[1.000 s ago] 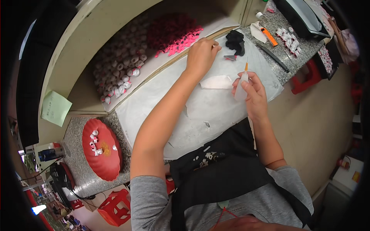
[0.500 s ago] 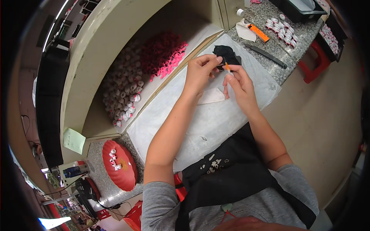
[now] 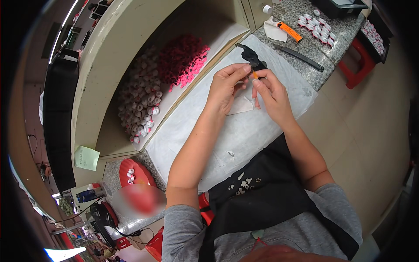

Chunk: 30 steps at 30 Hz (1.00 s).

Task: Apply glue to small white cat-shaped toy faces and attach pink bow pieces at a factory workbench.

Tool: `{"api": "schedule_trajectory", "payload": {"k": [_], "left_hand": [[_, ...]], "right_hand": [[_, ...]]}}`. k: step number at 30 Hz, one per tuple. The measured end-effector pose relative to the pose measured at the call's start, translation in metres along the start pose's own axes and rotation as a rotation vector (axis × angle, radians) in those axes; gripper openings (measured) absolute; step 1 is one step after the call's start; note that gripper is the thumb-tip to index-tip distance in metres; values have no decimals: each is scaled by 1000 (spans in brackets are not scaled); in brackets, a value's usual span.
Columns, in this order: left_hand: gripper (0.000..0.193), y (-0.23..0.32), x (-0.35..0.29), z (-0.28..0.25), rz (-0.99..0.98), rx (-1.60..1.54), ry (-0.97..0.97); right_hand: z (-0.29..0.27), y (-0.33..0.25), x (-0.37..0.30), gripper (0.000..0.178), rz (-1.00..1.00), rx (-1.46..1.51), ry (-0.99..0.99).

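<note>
Both hands meet over a white sheet [image 3: 205,144] spread on the worktop. My right hand [image 3: 274,97] has its fingers closed round a slim tool with an orange tip [image 3: 255,75], which points toward my left hand. Thumb and forefinger of my left hand [image 3: 226,86] are pinched together; what they hold, if anything, is too small to make out. Just beyond the fingertips lies a crumpled black cloth [image 3: 249,54]. A folded white cloth [image 3: 241,105] lies on the sheet between my wrists.
A shelf on the left holds pink pieces [image 3: 185,61] and white-and-pink pieces [image 3: 139,100]. A red scalloped dish [image 3: 142,172] stands near my left elbow, partly blurred. Farther right are a black bar [image 3: 301,58], an orange strip [image 3: 290,32], small white pieces [image 3: 317,29] and a red stool [image 3: 355,67].
The orange-tipped tool has come closer to my left fingertips, with less of it showing. The black cloth looks differently bunched and extends farther up and left. My hands stay nearly in place.
</note>
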<state>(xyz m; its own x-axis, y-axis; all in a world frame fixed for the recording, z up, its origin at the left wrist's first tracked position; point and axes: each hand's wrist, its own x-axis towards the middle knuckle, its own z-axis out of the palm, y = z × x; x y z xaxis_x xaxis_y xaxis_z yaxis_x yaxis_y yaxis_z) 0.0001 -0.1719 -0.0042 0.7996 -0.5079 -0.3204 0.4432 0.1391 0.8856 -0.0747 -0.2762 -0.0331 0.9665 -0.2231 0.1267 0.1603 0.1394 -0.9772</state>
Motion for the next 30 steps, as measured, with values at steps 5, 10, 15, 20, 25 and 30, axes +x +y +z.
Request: {"api": "schedule_trajectory", "payload": {"k": [5,10,15,20,25,30], "left_hand": [[6,-6,1,7,149,-35,31],[7,-8,7,20,222,-125,4],[7,-5,14,39,183,-226,-49],[7,20,42,30,375,-403,7],[10,42,64,21,427,2,75],[14,9,61,-15,501,1194,100]], "right_hand": [[0,2,3,15,-9,5,8],[-8,-2,6,16,-8,36,30],[-22,-13,8,16,30,108,51],[-28,-18,-5,17,123,125,16],[-28,-9,-23,15,181,255,-77],[-20,-7,-20,14,175,294,-125]]}}
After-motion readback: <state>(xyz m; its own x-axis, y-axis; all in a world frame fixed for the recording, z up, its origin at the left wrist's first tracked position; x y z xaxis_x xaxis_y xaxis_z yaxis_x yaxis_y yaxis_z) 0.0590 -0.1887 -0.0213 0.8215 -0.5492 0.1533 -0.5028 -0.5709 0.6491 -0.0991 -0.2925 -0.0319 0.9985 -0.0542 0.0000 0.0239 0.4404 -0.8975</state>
